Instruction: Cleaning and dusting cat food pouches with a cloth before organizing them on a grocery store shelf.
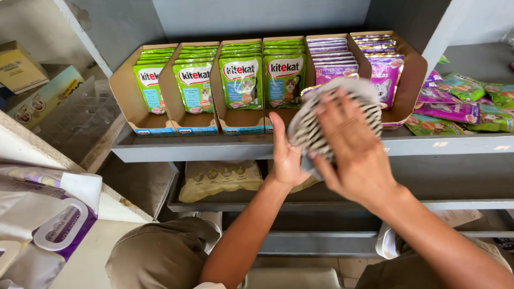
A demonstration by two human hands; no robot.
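Both my hands are raised in front of a grey shelf. My left hand grips the lower left edge of a black-and-white striped pouch. My right hand lies spread flat over the pouch's front, fingers apart, covering most of it. The pouch is held just before a cardboard display box of purple pouches. To the left stand several cardboard boxes of green cat-food pouches.
Loose green and purple pouches lie on the shelf at the right. A beige bag rests on the lower shelf. White and purple packs sit at the lower left, cartons at the upper left. My knees show below.
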